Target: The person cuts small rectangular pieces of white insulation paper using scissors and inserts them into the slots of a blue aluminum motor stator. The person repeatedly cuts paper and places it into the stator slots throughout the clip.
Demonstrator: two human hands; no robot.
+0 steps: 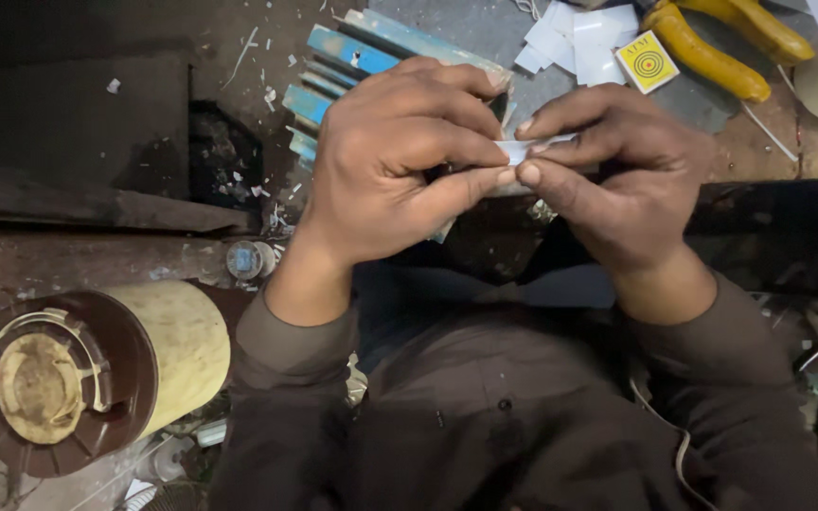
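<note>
Over cluttered workbench (78, 123), both hands (508, 175) pinch a white paper strip (523, 149) between their fingertips.

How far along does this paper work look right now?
Done, it seems: a small heap of cut white slips lies on the bench by the yellow-handled pliers. In hand: the left hand and right hand pinch one white strip between fingertips. How much remains cannot be told.

White paper strip (523, 149), yellow-handled pliers (712, 43), blue slats (352, 57), a yellow card with black rings (648, 62), cream cylinder (182, 345).
</note>
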